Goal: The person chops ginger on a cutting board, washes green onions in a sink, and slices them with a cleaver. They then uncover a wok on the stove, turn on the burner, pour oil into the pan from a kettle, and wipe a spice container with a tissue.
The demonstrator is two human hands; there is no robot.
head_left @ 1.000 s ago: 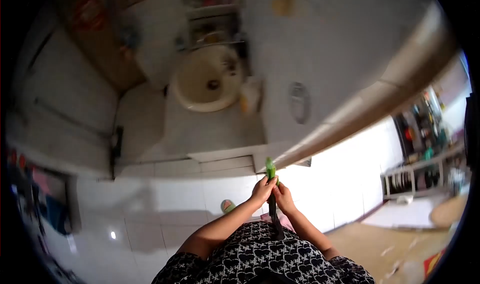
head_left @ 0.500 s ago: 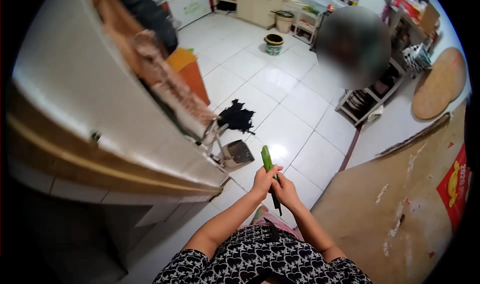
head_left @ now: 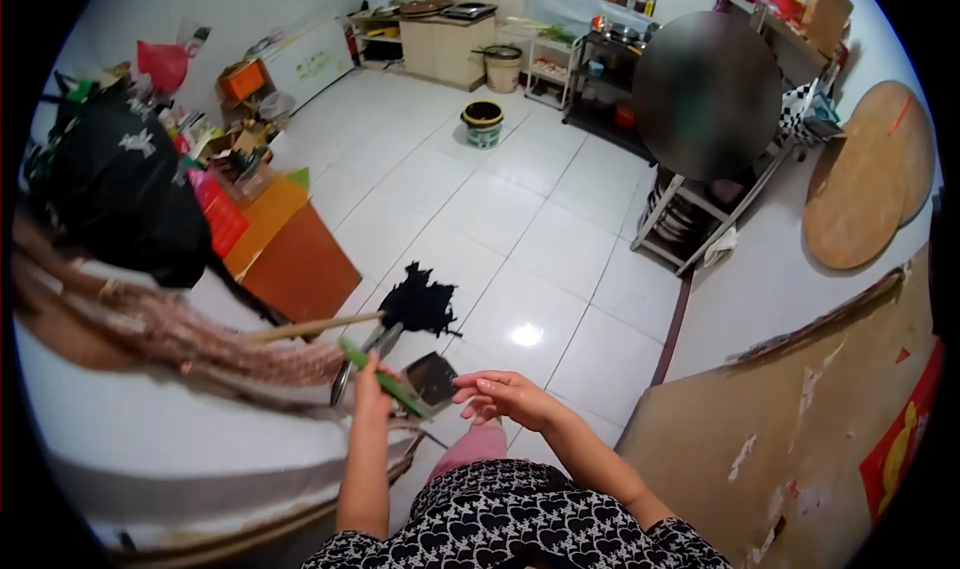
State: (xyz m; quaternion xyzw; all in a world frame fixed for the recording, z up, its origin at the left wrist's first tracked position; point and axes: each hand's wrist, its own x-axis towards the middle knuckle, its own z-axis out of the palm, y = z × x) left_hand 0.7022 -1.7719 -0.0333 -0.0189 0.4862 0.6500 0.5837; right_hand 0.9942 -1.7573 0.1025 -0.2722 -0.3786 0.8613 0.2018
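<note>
My left hand (head_left: 373, 391) is closed around a long green stalk (head_left: 402, 391) that looks like a piece of vegetable. The stalk slants down to the right, with its upper tip above my fingers. My right hand (head_left: 508, 397) is apart from it, a short way to the right, with bent fingers spread and nothing in them. Just beyond and beneath the stalk, a dark dustpan (head_left: 432, 377) rests on the floor. A black mop head (head_left: 420, 301) lies past it, with a wooden handle (head_left: 318, 327) running left.
To the left are an orange-brown box (head_left: 300, 259) and a large black bag (head_left: 110, 184). A bucket (head_left: 483, 129) stands on the white tiled floor (head_left: 470, 229). A board-topped surface (head_left: 720, 459) borders my right side. A person, blurred out, is near the metal rack (head_left: 690, 219).
My hands were together on the green stalk; my right hand has let go and moved off. My left hand has carried the stalk leftward and tilted it. The view has swung left.
</note>
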